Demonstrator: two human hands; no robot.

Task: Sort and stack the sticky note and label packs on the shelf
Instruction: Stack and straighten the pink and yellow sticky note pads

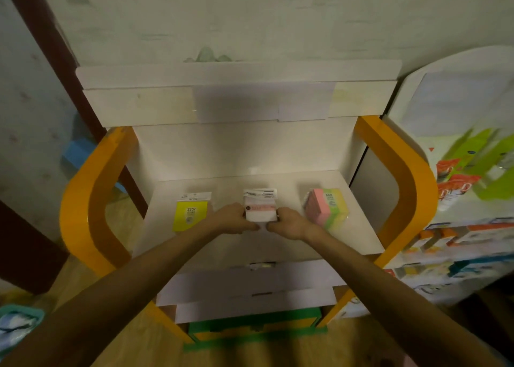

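Note:
Three groups of packs lie on the white shelf (250, 244). A yellow sticky note pack (190, 213) marked 2207 lies at the left. In the middle stands a stack of white label packs (260, 207) with a pink band. My left hand (230, 218) grips the stack's left side and my right hand (289, 223) grips its right side. A pink, green and yellow sticky note stack (328, 207) marked 2209 sits at the right, close to my right wrist.
Orange side panels (91, 197) close in the shelf at left and right. A second white display stand (467, 188) with printed graphics stands to the right. Lower white shelves (250, 291) and a green base (256, 330) lie below. The floor is wooden.

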